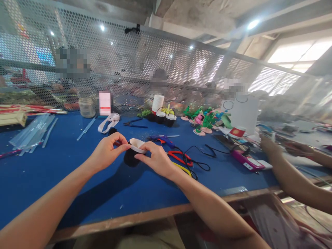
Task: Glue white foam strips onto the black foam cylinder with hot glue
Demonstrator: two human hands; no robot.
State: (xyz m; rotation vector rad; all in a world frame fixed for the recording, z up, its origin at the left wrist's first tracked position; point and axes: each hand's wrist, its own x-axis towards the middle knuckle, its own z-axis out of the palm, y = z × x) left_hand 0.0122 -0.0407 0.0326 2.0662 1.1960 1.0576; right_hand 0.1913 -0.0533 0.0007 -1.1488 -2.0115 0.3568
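Note:
A small black bucket with a white band round its rim is held just above the blue table. My left hand pinches the rim's left side between thumb and fingertips. On the right side, my right hand grips the band and rim, its thumb against the black wall. Behind my hands lies a blue glue gun. Red-handled pliers and a yellow handle lie by my right wrist. Two similar black buckets with thin handles stand farther back, near a white ribbon.
Clear glue sticks lie at left. A jar and a phone stand by the perforated screen. Green figures and a magenta tool are at right, beside another person's arm. Black cord loops across the table.

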